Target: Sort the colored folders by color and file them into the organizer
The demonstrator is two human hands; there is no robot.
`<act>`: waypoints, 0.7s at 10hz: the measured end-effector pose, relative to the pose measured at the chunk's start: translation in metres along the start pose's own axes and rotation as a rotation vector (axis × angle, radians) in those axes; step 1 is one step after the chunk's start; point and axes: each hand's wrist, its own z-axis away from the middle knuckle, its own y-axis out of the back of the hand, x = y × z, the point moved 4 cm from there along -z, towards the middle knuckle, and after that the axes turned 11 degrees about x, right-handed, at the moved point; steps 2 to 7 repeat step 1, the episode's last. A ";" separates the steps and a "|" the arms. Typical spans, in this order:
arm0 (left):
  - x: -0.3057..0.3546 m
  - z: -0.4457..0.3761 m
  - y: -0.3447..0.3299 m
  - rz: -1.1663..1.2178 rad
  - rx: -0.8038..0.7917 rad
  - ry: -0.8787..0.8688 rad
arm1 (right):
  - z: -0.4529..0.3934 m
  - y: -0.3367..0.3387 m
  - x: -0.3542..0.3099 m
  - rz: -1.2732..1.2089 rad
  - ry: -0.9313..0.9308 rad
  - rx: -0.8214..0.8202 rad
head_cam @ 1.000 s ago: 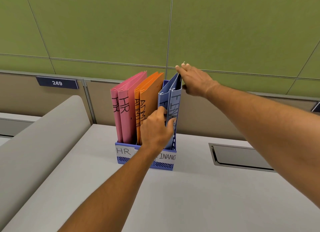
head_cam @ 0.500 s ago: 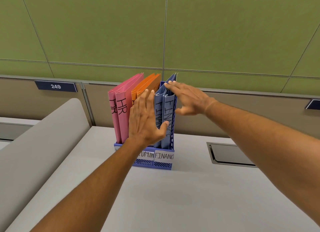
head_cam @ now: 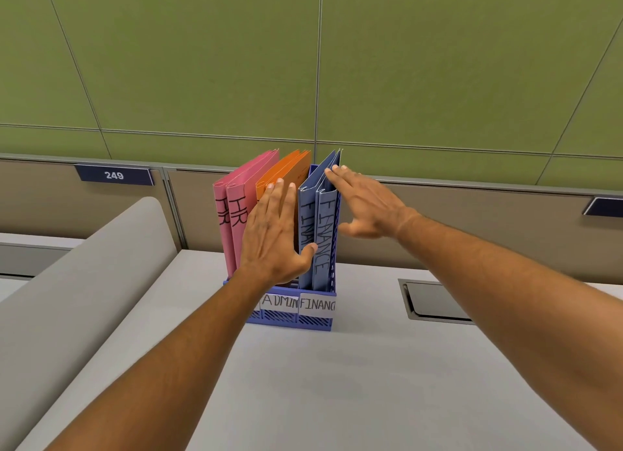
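A blue organizer [head_cam: 305, 322] stands on the desk with labels ADMIN and FINANCE showing; my forearm hides its left label. Two pink folders marked HR [head_cam: 232, 194] fill its left slot, orange folders [head_cam: 290, 167] the middle, two blue folders marked FINANCE [head_cam: 325, 221] the right. My left hand [head_cam: 273, 234] lies flat and open against the orange folders' spines, thumb on a blue folder. My right hand [head_cam: 367, 204] is open, fingertips on the top right edge of the blue folders.
The grey desk [head_cam: 337, 390] ends at a partition with green panels [head_cam: 303, 62] close behind the organizer. A cable hatch [head_cam: 435, 302] is set in the desk at right. A grey curved divider [head_cam: 77, 282] rises at left, under a plate numbered 249 [head_cam: 114, 175].
Both hands let go of the blue folders and opened flat. The left hand rose from gripping the blue spine to press the orange folders; the right hand came down from the top corner.
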 end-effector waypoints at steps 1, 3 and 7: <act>0.000 0.002 0.008 -0.024 -0.016 -0.013 | 0.016 0.001 -0.007 0.025 -0.012 0.043; 0.000 0.002 0.008 -0.024 -0.016 -0.013 | 0.016 0.001 -0.007 0.025 -0.012 0.043; 0.000 0.002 0.008 -0.024 -0.016 -0.013 | 0.016 0.001 -0.007 0.025 -0.012 0.043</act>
